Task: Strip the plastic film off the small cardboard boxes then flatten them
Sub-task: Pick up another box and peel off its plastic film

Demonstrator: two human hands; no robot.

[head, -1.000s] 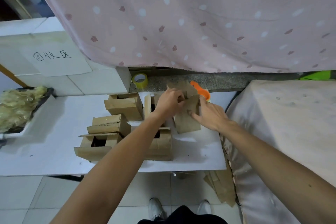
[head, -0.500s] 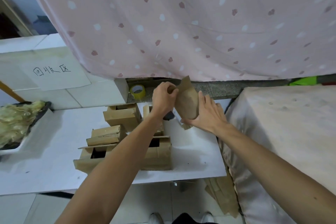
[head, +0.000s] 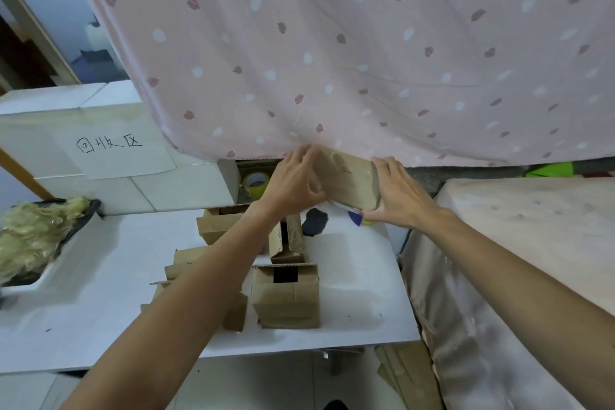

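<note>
Both forearms reach forward from the bottom of the view and converge at the far edge of the white table (head: 100, 276). The left arm crosses over the boxes standing there.

- Left hand (head: 294, 185): back of hand toward the camera, wrist roughly straight. Upper fingers lie along the top left corner of the held box (head: 349, 178); lower fingers curl in against its near face. It grips that end.
- Right hand (head: 397, 198): back up, fingers close together and laid over the right end of the held box, thumb tucked beneath the lower right corner. It clamps that end between fingers and thumb.
- Held box: lifted clear of the table, just below the hem of the pink dotted curtain (head: 332, 60). Long axis runs left to right, with the right end sloping a little lower. Broad brown face toward the camera. A slight gloss shows near the right end; cannot tell whether it is film or tape.

On the table, nearer the camera:
- open-topped box (head: 286, 299), upright, flaps partly folded in;
- narrow box (head: 287, 240) just behind it, open end up;
- further small boxes (head: 218, 226) to the left, partly hidden by the left forearm.

Tape roll (head: 255, 182) sits on the ledge behind the table, just left of the left hand. Flattened cardboard (head: 412, 376) lies on the floor past the table's right corner.
</note>
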